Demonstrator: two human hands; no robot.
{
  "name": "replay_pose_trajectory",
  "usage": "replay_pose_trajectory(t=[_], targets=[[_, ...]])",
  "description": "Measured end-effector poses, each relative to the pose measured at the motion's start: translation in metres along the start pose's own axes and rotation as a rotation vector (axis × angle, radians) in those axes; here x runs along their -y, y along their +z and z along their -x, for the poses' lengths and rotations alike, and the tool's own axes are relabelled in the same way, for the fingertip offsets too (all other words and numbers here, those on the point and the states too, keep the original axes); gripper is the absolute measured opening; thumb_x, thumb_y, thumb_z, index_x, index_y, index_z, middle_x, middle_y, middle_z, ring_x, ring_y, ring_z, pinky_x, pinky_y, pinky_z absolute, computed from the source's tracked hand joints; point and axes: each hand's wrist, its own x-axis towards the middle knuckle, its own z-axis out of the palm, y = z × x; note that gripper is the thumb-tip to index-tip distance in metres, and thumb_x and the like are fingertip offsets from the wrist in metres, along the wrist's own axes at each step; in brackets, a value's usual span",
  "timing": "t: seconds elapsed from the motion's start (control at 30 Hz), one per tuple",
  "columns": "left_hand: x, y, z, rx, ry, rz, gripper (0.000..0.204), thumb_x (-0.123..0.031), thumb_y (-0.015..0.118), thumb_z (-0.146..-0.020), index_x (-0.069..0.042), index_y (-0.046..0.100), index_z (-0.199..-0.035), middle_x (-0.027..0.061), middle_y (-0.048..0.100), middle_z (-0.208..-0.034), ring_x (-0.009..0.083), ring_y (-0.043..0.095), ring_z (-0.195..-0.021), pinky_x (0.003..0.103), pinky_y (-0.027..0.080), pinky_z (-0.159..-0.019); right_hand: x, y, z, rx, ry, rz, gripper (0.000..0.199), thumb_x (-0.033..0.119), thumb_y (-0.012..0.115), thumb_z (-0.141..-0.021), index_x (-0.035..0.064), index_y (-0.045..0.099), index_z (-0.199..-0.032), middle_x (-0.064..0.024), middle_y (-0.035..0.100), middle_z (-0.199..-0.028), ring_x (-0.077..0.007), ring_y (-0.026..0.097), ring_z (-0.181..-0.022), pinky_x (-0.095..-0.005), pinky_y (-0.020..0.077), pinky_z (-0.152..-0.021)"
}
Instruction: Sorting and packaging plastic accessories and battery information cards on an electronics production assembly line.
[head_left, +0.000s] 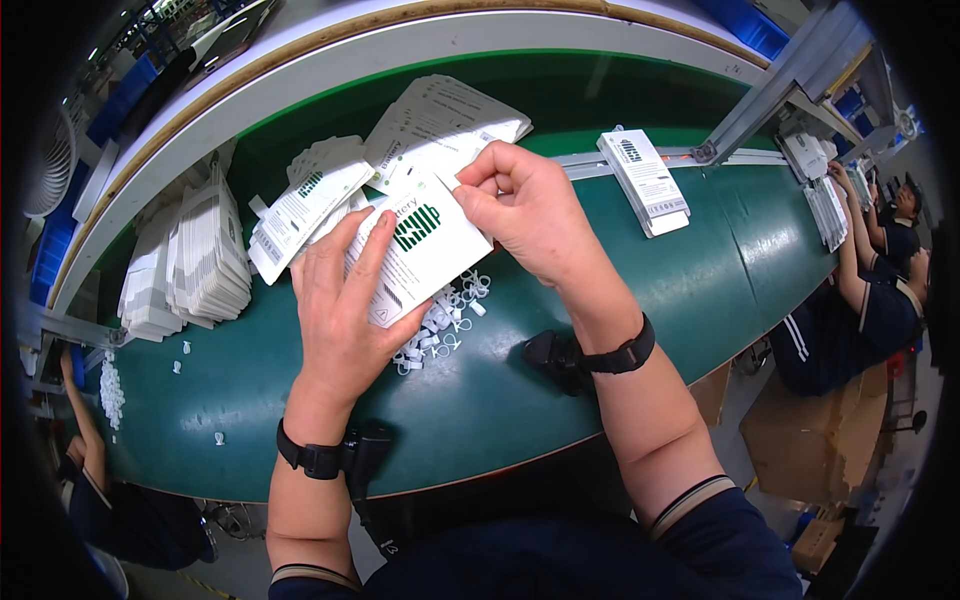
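In front of me I hold a flat white carton (432,262) with a green emblem, tilted above the bench. My left hand (342,315) grips its left side, fingers spread over the face and thumb along the lower edge. At the upper right corner, my right hand (530,212) has thumb and fingers pinched together on the carton's edge. Just below the carton lies a loose heap of small white plastic rings with tabs (440,330). Behind it are fanned white cartons (440,115), with another pile (315,200) beside my left fingers.
Flat cartons stand in a dense row (205,260) at the left. A filled-out carton (645,185) lies at the right on the green bench (700,270), near a metal post (760,90). More small white pieces (111,395) lie far left. Other people work at both ends.
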Motion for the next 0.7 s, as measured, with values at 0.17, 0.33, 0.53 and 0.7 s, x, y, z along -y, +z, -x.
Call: replay_pose_trajectory(t=[0.17, 0.33, 0.53, 0.7], targets=[[-0.001, -0.001, 0.000, 0.022, -0.021, 0.015, 0.083, -0.017, 0.084, -0.055, -0.008, 0.053, -0.132, 0.0153, 0.051, -0.126, 0.0302, 0.050, -0.113, 0.041, 0.038, -0.093, -0.001, -0.001, 0.001, 0.023, -0.103, 0.128, 0.012, 0.007, 0.062, -0.088, -0.0028, 0.062, -0.095, -0.0031, 0.063, -0.079, -0.0045, 0.055, -0.066, -0.0195, 0.0453, -0.058], [0.003, -0.004, -0.001, -0.014, -0.118, 0.006, 0.084, -0.010, 0.082, -0.056, -0.008, 0.052, -0.134, 0.0168, 0.051, -0.128, 0.0333, 0.051, -0.114, 0.040, 0.043, -0.095, 0.005, 0.004, 0.004, 0.060, -0.129, 0.051, 0.026, 0.010, 0.062, -0.091, -0.0007, 0.063, -0.115, -0.0021, 0.065, -0.085, -0.0045, 0.055, -0.072, -0.0208, 0.0459, -0.063], [0.009, -0.002, 0.002, -0.068, -0.144, 0.023, 0.082, -0.011, 0.081, -0.058, -0.008, 0.051, -0.135, 0.0173, 0.050, -0.127, 0.0333, 0.051, -0.113, 0.041, 0.043, -0.094, 0.003, 0.016, 0.009, 0.238, -0.175, -0.048, 0.051, 0.013, 0.065, -0.090, 0.0059, 0.048, -0.137, -0.0035, 0.063, -0.100, -0.0064, 0.054, -0.083, -0.0223, 0.0483, -0.073], [0.004, 0.006, 0.002, -0.078, -0.223, 0.065, 0.081, -0.012, 0.081, -0.062, -0.008, 0.049, -0.137, 0.0197, 0.048, -0.128, 0.0375, 0.049, -0.115, 0.042, 0.040, -0.098, 0.002, 0.025, 0.011, 0.185, -0.174, -0.071, 0.051, 0.007, 0.058, -0.090, 0.0074, 0.045, -0.140, -0.0102, 0.064, -0.108, -0.0104, 0.058, -0.087, -0.0258, 0.0492, -0.080]])
